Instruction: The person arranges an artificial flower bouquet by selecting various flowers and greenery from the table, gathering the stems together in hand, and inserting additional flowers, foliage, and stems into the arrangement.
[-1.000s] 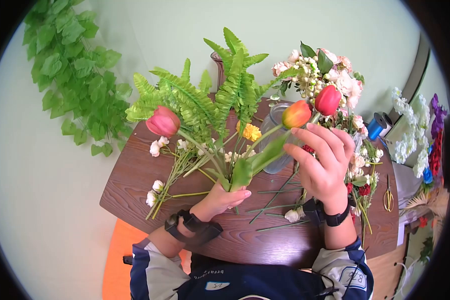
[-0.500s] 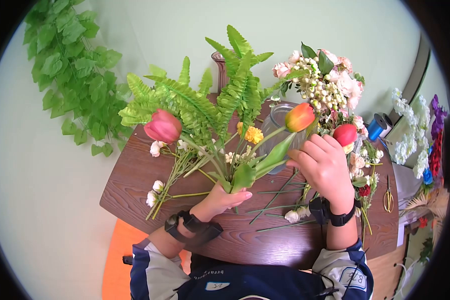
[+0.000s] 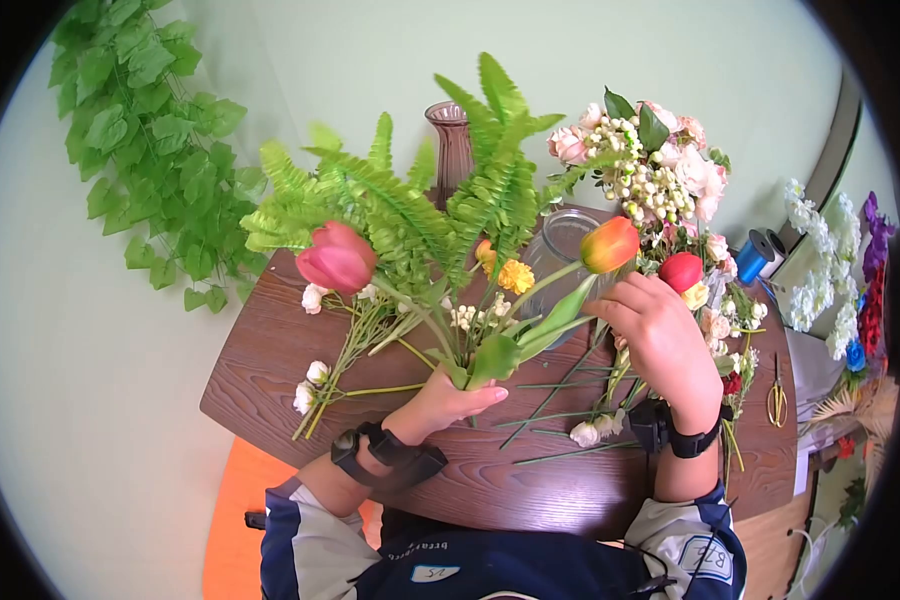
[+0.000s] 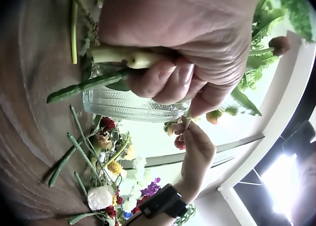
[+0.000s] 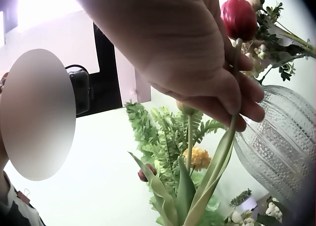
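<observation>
Red tulip [image 3: 681,272] now bent lower and farther off the orange tulip [image 3: 610,245], so those two sit more spread; right hand [image 3: 665,345] pinches its stem [image 5: 238,48] just below, left hand [image 3: 448,400] grips the gathered stems [image 4: 108,54].

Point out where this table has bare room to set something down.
Bare wood shows on the table along its near edge, below the cut stems, and at its left end, outside the white flowers. A smaller patch lies just nearer than the scissors. It is crowded around the jar, with cut stems in front and blooms to its right.
</observation>
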Tool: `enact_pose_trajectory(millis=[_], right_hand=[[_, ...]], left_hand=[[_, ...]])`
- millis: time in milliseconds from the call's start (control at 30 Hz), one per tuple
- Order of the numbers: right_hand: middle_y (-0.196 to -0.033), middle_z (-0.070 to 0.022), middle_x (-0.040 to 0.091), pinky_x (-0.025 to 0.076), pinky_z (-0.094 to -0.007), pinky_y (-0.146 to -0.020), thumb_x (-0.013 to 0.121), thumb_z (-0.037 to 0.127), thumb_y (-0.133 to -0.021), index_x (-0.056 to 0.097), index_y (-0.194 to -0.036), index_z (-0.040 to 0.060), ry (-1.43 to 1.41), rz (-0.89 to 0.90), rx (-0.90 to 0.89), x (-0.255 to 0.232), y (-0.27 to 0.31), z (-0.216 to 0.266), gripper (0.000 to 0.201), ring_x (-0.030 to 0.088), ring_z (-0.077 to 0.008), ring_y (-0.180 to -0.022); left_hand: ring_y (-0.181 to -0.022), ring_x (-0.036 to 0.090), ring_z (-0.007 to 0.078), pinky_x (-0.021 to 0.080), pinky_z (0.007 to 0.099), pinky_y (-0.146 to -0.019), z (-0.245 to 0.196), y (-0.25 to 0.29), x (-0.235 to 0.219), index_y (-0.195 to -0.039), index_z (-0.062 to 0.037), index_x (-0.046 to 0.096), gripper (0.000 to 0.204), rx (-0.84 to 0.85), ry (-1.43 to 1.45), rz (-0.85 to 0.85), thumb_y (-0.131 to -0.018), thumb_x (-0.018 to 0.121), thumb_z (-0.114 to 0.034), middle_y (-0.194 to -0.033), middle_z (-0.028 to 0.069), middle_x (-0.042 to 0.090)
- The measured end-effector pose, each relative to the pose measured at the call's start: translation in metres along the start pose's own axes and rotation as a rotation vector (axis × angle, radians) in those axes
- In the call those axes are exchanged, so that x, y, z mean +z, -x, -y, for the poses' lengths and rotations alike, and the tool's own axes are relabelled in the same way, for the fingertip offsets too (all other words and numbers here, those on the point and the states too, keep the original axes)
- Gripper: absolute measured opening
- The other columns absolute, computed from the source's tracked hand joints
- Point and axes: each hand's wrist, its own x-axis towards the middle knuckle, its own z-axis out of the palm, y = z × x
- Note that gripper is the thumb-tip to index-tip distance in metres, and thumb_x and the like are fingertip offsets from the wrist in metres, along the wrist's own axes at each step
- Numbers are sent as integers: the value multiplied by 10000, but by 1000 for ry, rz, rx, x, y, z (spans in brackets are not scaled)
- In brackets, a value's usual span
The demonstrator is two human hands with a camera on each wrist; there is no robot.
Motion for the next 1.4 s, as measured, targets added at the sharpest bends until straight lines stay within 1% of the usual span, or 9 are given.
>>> enact_pose_trajectory(millis=[200,400,633,733,833,1000,1067,1133,1400], right_hand=[[-706,-57,533,422,-337,-665,569,22,-618,594,-783,32,20,-55,92,2,1,-4,167,519,-231,-691],[-646,-50,502,422,-357,-772,594,81,-641,566,-717,55,112,-145,23,-5,-3,-4,85,517,-216,-692],[-673,-65,520,359,-453,-906,712,367,-603,528,-633,40,97,-142,59,-22,1,-21,376,535,-252,-785],[-696,-66,523,391,-419,-842,704,339,-622,530,-647,40,76,-165,36,-23,5,-27,346,526,-254,-784],[-735,-69,538,408,-384,-758,696,265,-648,533,-671,33,-14,-35,197,-20,9,-28,284,518,-255,-781],[-764,-61,563,404,-351,-676,686,103,-649,597,-749,30,-20,-285,157,-12,1,-19,153,512,-251,-755],[-755,-57,563,403,-344,-668,694,95,-639,607,-751,31,-33,-322,168,-9,1,-17,156,514,-244,-744],[-746,-53,564,403,-338,-661,701,86,-628,618,-753,32,-45,-359,179,-7,1,-14,160,516,-237,-733],[-644,-27,515,345,-324,-547,731,68,-595,627,-710,60,95,-529,264,-1,-1,1,155,470,-206,-626]], left_hand=[[-440,350,29,262,196,-416,5,-1,-7,-705,-75,473,178,23,46,38,-782,617,-6,-551,-39,420],[-519,404,32,320,195,-470,1,4,-7,-789,-58,523,130,6,-20,44,-765,650,-46,-635,-37,472],[-639,464,39,375,201,-541,-4,9,-5,-924,-41,568,251,-62,-173,37,-732,703,-131,-733,-37,519],[-641,462,38,376,199,-547,0,8,-8,-914,-41,565,245,-33,-146,58,-731,703,-127,-735,-40,520],[-570,442,37,347,197,-491,1,7,-7,-844,-46,546,185,0,-113,31,-740,688,-103,-680,-35,503],[-457,377,37,270,199,-412,5,2,-9,-754,-61,494,156,10,7,66,-759,650,-58,-580,-31,449],[-432,356,38,247,201,-395,3,2,-8,-738,-65,481,160,27,50,66,-765,638,-45,-556,-30,431],[-453,325,49,224,212,-399,0,3,-6,-635,-98,359,282,22,-27,83,-791,574,-2,-587,-21,379],[-453,320,45,217,207,-400,1,3,-7,-632,-100,354,288,-5,-3,103,-797,565,5,-586,-32,356]])
